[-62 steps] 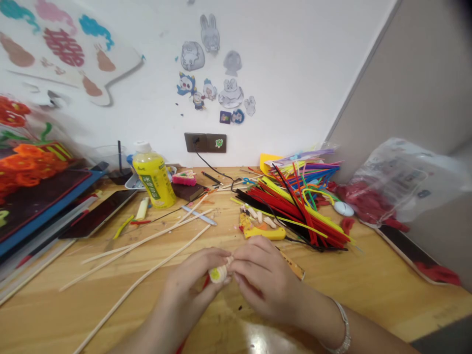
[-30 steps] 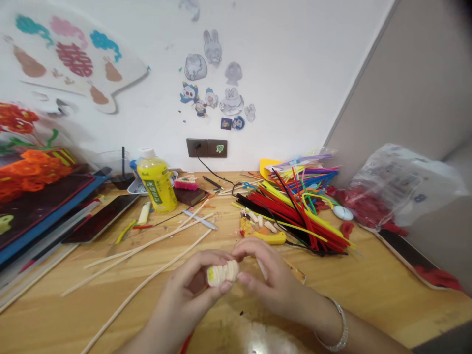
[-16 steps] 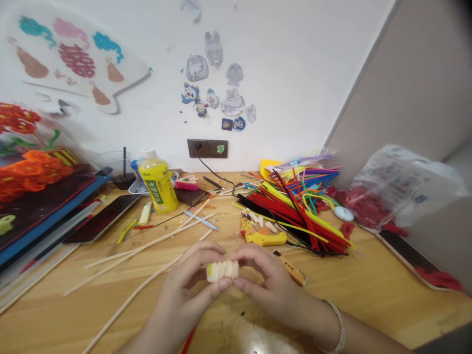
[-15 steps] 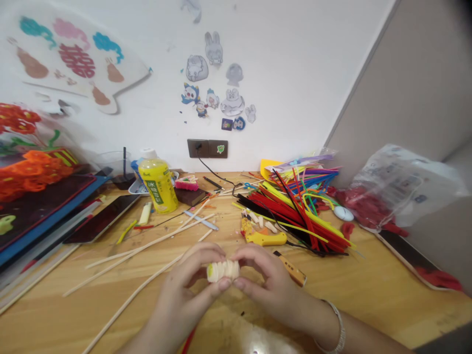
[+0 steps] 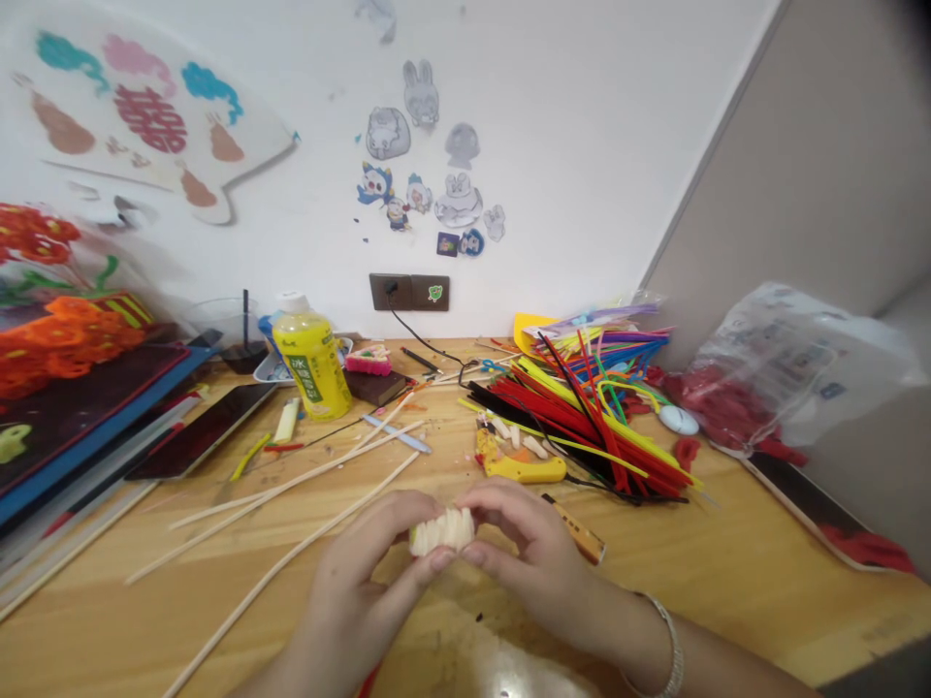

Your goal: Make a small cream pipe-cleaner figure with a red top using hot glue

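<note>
Between my two hands, just above the wooden table, is a short cream-coloured roll [image 5: 442, 532] with ridges wound around it and a bit of yellow-green at its left end. My left hand [image 5: 378, 553] pinches its left side between thumb and fingers. On the right end, the fingertips and thumb of my right hand [image 5: 513, 543] close in the same way. The roll lies roughly level. Beyond my right hand is a yellow glue gun [image 5: 525, 469] with a black cord. A small orange box-like piece [image 5: 576, 530] lies beside that hand.
Pale thin sticks [image 5: 291, 553] spread across the left of the table [image 5: 240, 557]. Behind them stand a yellow drink bottle [image 5: 314, 364] and a dark tablet [image 5: 204, 431]. A pile of coloured pipe cleaners [image 5: 582, 417] fills the back right, near a clear plastic bag [image 5: 792, 359].
The roll has turned slightly in my fingers, so less of its yellow-green left end shows. Both hands keep their pinch in nearly the same place.
</note>
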A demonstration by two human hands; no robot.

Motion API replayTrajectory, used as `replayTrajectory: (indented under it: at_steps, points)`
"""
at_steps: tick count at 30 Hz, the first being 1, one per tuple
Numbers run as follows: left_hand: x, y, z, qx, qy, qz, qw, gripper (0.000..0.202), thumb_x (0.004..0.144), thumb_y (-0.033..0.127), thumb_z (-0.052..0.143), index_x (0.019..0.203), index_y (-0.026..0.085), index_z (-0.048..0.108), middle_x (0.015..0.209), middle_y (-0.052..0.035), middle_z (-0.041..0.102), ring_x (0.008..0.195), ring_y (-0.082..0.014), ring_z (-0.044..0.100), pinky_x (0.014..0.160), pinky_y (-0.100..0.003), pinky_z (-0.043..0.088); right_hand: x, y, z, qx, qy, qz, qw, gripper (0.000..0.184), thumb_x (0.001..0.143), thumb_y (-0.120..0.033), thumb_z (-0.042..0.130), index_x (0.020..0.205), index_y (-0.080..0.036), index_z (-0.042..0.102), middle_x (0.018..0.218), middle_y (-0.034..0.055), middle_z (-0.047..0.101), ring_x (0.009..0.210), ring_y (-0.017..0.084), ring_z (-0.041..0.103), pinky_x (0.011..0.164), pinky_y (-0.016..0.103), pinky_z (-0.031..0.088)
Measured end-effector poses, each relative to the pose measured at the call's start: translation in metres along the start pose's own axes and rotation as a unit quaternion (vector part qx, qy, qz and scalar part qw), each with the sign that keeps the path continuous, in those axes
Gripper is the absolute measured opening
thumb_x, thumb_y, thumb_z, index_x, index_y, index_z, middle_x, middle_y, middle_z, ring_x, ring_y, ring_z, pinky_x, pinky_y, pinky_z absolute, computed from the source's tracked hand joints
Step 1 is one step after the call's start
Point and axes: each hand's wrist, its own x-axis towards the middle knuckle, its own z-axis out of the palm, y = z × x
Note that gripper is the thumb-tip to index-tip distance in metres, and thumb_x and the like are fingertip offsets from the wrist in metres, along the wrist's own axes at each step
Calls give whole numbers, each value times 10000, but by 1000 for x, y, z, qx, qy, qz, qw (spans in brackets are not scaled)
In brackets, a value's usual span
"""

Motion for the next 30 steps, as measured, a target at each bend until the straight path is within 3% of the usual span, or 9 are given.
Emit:
replayTrajectory:
  at_steps: [14, 30]
  points:
    - [-7, -6, 0, -1, -4, 0, 1000, 208, 736, 161, 661, 899, 275, 599, 811, 37, 678, 741, -127, 650, 704, -174, 504, -1, 0, 0, 25, 0, 0, 1000, 253, 811, -299, 615, 1050, -217, 607, 942, 36, 630, 834, 138, 579, 757, 255, 470]
    - [1, 2, -4, 28, -13, 60, 998, 150, 741, 149, 646, 852, 227, 580, 731, 27, 662, 654, -113, 639, 627, -157, 509, -2, -4, 1, 6, -3, -6, 1000, 252, 820, -315, 602, 1046, -204, 611, 913, 40, 635, 815, 138, 583, 741, 250, 469]
